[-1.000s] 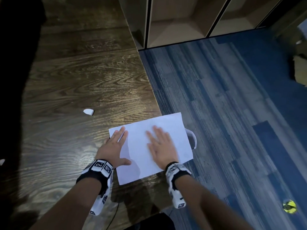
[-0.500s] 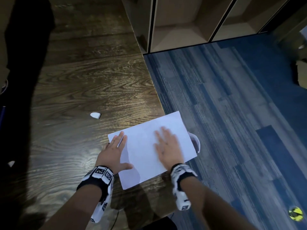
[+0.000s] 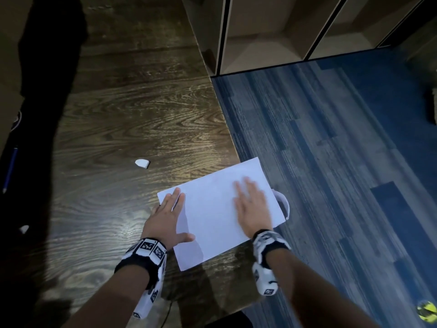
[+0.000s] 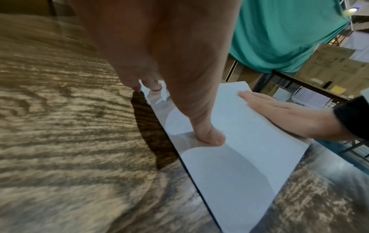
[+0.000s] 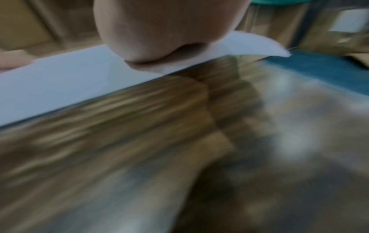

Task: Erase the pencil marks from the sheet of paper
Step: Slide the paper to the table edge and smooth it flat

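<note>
Both hands lie flat on the sheet of paper (image 3: 210, 209), fingers straight and grasping nothing. The left hand (image 3: 166, 215) rests across the sheet's left edge: its thumb (image 4: 209, 137) presses the paper, the fingertips (image 3: 176, 194) reach the far left corner, and the palm sits partly on the wooden table (image 3: 118, 138). The right hand (image 3: 251, 204) lies palm down on the right part of the sheet, its outline blurred. Past that hand's outer side the sheet overhangs the table edge, and its corner (image 3: 282, 202) curls down over the blue carpet (image 3: 331, 150). Well beyond the left fingertips, a small white eraser (image 3: 142, 163) lies apart on the table. Far to their left, in shadow, lies a blue pencil (image 3: 10, 170).
</note>
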Action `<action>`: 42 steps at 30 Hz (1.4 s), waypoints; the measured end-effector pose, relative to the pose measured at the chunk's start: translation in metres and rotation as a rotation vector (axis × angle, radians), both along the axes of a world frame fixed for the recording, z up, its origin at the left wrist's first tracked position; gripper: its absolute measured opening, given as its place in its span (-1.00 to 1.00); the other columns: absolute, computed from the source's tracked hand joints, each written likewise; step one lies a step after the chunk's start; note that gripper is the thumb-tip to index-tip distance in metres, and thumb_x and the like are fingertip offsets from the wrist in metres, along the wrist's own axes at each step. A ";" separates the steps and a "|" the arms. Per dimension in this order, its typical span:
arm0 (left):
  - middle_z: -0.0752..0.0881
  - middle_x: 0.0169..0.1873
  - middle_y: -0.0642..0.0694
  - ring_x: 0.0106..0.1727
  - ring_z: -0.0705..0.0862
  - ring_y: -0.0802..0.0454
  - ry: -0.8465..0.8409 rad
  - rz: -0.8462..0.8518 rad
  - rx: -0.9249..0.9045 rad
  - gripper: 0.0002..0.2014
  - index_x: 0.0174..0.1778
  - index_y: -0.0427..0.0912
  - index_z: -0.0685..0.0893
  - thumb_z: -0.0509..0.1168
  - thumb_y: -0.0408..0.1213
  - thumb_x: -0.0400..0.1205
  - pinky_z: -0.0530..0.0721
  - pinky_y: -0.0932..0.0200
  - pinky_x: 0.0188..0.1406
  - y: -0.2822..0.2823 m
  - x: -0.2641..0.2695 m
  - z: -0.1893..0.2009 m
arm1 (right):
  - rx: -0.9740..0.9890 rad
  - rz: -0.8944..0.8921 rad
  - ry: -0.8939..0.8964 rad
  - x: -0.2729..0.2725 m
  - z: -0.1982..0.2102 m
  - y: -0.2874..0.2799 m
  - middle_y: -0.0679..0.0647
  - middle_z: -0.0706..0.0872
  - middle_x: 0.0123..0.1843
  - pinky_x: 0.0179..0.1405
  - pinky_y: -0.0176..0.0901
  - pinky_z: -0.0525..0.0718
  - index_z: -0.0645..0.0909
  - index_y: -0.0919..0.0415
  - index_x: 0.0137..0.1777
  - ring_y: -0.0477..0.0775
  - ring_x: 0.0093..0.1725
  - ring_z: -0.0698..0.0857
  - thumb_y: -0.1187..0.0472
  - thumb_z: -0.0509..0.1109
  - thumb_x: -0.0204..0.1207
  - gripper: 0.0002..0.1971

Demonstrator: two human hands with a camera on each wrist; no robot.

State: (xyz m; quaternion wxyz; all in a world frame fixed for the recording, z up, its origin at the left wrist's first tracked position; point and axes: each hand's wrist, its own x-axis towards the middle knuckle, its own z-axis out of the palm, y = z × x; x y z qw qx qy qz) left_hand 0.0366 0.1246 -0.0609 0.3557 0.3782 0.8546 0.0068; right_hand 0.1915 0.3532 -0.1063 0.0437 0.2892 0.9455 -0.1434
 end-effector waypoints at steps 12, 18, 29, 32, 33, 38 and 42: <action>-0.54 0.66 0.09 0.75 -0.36 0.00 -0.013 -0.007 -0.009 0.24 0.74 -0.06 -0.40 0.36 0.40 0.51 -0.10 -0.10 0.73 0.003 0.000 0.000 | -0.053 0.327 0.014 0.009 0.017 -0.065 -0.05 -0.09 0.74 0.67 0.13 -0.07 -0.01 -0.19 0.69 0.05 0.71 -0.10 -0.06 -0.03 0.75 -0.48; -0.55 0.65 0.05 0.75 -0.36 -0.05 -0.017 -0.017 -0.005 0.24 0.74 -0.08 -0.40 0.37 0.37 0.51 -0.07 -0.12 0.75 0.003 0.001 0.000 | 0.022 -0.382 0.041 0.057 0.020 0.021 0.21 0.13 0.71 0.60 0.28 0.20 0.12 0.25 0.67 0.22 0.68 0.11 -0.02 -0.06 0.72 -0.42; -0.48 0.69 0.04 0.76 -0.29 -0.05 0.048 -0.044 -0.022 0.24 0.75 -0.09 -0.36 0.34 0.42 0.49 -0.04 -0.13 0.72 0.003 0.001 0.003 | 0.026 -0.086 0.011 0.041 0.014 -0.004 0.24 0.22 0.67 0.55 0.30 0.31 0.29 0.13 0.62 0.24 0.64 0.17 -0.02 -0.05 0.70 -0.47; -0.46 0.70 0.00 0.77 -0.26 -0.07 0.083 -0.036 -0.042 0.23 0.75 -0.10 -0.36 0.30 0.46 0.49 0.01 -0.14 0.74 0.003 0.001 0.006 | 0.082 -0.282 0.022 0.053 0.026 0.025 0.43 0.38 0.55 0.42 0.36 0.44 0.46 0.40 0.47 0.43 0.51 0.39 0.01 0.04 0.67 -0.45; -0.45 0.71 -0.03 0.77 -0.24 -0.09 0.102 -0.025 -0.057 0.23 0.75 -0.12 -0.36 0.27 0.47 0.50 0.04 -0.14 0.74 0.003 0.001 0.007 | 0.080 -0.234 0.039 0.049 0.031 0.020 0.42 0.44 0.50 0.35 0.32 0.48 0.48 0.37 0.45 0.44 0.45 0.45 -0.03 0.08 0.65 -0.45; -0.19 0.76 -0.22 0.73 0.12 -0.24 0.214 0.015 -0.113 0.08 0.78 -0.13 -0.25 0.16 0.43 0.60 0.34 -0.11 0.60 -0.003 -0.001 0.021 | 0.025 0.103 -0.014 0.011 0.054 -0.051 0.12 0.52 0.32 0.23 0.17 0.46 0.49 0.02 0.44 0.23 0.29 0.51 -0.31 0.19 0.50 -0.39; 0.30 0.60 -0.24 0.30 0.65 -0.15 0.324 0.000 -0.147 -0.08 0.78 -0.07 -0.21 0.15 0.29 0.70 0.63 0.00 0.14 -0.016 -0.006 0.031 | -0.069 0.093 -0.112 -0.023 0.053 -0.078 0.13 0.31 0.54 0.46 0.18 0.22 0.23 -0.01 0.60 0.18 0.55 0.22 -0.38 0.18 0.47 -0.24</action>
